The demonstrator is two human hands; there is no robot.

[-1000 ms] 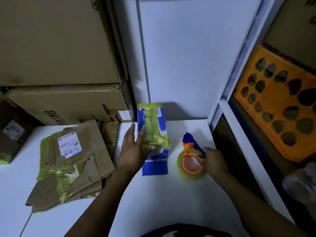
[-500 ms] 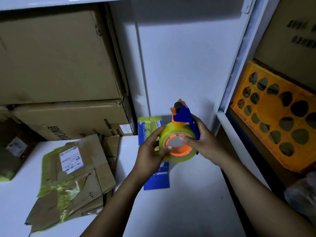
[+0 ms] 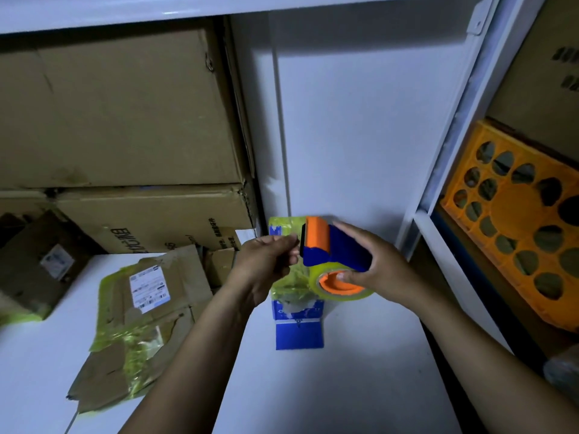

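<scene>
The tape dispenser is gripped by the curled right hand; its front edge is pinched by the left hand.

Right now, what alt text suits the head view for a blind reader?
A person's right hand grips a blue-and-orange tape dispenser above a white table, while the left hand pinches at its front edge. A blue parcel lies beneath, flattened cardboard to the left.
</scene>
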